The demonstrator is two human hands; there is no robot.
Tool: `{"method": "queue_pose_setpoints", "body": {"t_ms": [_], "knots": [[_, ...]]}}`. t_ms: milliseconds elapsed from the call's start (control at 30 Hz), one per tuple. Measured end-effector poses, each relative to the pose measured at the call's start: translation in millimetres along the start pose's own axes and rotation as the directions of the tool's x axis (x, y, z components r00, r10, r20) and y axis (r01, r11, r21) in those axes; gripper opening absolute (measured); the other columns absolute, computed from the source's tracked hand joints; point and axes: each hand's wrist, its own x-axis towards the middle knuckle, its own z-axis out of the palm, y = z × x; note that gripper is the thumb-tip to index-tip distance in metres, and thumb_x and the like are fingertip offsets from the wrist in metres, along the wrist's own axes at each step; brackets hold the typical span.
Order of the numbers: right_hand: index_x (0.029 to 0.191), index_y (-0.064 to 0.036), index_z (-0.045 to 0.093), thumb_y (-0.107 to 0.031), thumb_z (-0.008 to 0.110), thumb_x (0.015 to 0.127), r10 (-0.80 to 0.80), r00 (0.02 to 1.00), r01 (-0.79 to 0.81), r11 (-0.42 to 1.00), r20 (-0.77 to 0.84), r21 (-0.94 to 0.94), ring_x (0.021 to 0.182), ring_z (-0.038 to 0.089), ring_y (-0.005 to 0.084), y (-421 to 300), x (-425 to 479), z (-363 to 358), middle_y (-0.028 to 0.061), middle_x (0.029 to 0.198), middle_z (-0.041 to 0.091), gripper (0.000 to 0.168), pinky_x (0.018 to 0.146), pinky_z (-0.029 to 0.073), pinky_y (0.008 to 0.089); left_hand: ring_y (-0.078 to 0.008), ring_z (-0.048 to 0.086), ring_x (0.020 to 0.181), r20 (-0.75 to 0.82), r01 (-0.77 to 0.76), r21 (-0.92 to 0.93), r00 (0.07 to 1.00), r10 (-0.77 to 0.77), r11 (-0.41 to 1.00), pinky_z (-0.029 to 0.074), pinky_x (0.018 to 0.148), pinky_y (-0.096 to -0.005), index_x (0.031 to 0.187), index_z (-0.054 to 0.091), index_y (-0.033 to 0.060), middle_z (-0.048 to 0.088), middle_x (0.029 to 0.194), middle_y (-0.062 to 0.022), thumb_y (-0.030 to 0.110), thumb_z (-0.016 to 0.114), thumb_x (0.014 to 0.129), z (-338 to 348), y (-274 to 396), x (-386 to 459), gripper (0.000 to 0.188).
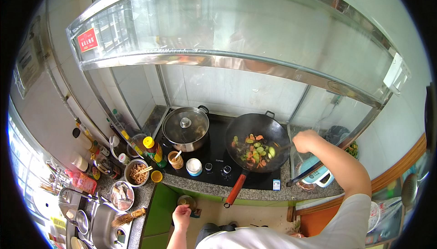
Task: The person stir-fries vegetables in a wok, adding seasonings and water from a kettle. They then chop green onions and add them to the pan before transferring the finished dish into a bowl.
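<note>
At the right rim of a black wok, my right hand is closed around the handle of a spatula, whose blade reaches in toward the food. Sliced cucumber and carrot lie in the bottom of the wok, some pieces heaped near the blade. The wok sits on the right burner of a black glass cooktop, its red handle pointing back toward me. My left hand hangs low in front of the counter, fingers curled in, with nothing visible in it.
A lidded steel pot occupies the left burner. Seasoning jars line the front edge. Bowls of meat, bottles and a sink are at left. A glass-and-metal enclosure surrounds the stove; a light-blue appliance stands at right.
</note>
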Motion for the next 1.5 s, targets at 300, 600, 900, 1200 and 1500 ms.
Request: {"method": "queue_pose_setpoints", "body": {"t_ms": [300,600,900,1200,1500], "knots": [[0.125,-0.008,0.055,-0.019,0.050,0.092,0.228,0.939,0.102,0.527,-0.256,0.844,0.067,0.060,0.0255,-70.9,82.7,152.1,0.0150,0.080,0.063,0.035,0.059,0.048,0.0384,-0.0159,0.065,0.089,0.090,0.031,-0.071,0.996,-0.024,0.997,0.050,0.079,-0.0234,0.104,0.063,-0.0023,0.067,0.095,-0.0102,-0.012,0.057,0.083,-12.6,4.8,-2.1,0.024],[0.130,-0.011,0.049,-0.016,0.045,0.095,0.260,0.956,-0.072,-0.241,0.135,0.968,0.040,0.039,0.0126,-65.1,94.4,130.7,0.0024,0.063,0.047,0.036,0.035,0.033,0.0285,-0.0086,0.059,0.074,0.109,0.019,0.049,0.994,-0.024,0.999,0.049,0.072,-0.0213,0.101,0.063,0.0014,0.064,0.080,-0.0017,-0.012,0.063,0.077,-50.8,20.5,-13.7,0.027],[0.129,-0.011,0.054,-0.017,0.052,0.092,-0.005,0.955,-0.223,0.650,0.297,0.726,0.049,0.044,0.0115,-5.2,10.1,22.8,0.0015,0.067,0.056,0.038,0.044,0.040,0.0273,-0.0157,0.064,0.086,0.079,0.112,-0.137,0.992,-0.101,0.984,0.052,0.082,-0.0269,0.100,0.064,-0.0039,0.066,0.097,-0.0108,-0.018,0.052,0.080,-110.8,-27.0,-10.7,0.027],[0.082,-0.009,0.055,-0.010,0.045,0.090,0.067,0.964,-0.261,0.100,0.256,0.960,0.038,0.034,0.0112,-60.7,56.8,80.9,0.0063,0.065,0.049,0.013,0.036,0.029,0.0275,-0.0113,0.060,0.076,0.003,0.067,0.156,0.998,-0.068,0.985,0.050,0.070,-0.0234,0.098,0.063,-0.0009,0.063,0.084,-0.0038,-0.013,0.059,0.079,-114.6,-11.5,-45.5,0.023],[0.097,-0.004,0.069,-0.015,0.051,0.083,-0.109,0.990,0.129,0.955,-0.090,0.266,0.088,0.064,0.0326,-19.4,34.5,96.5,0.0166,0.099,0.067,0.025,0.074,0.051,0.0416,-0.0157,0.065,0.081,-0.069,0.197,0.015,0.978,-0.196,0.980,0.052,0.074,-0.0269,0.105,0.060,-0.0023,0.065,0.089,-0.0079,-0.006,0.052,0.089,-111.4,-38.3,-89.1,0.018]]}}
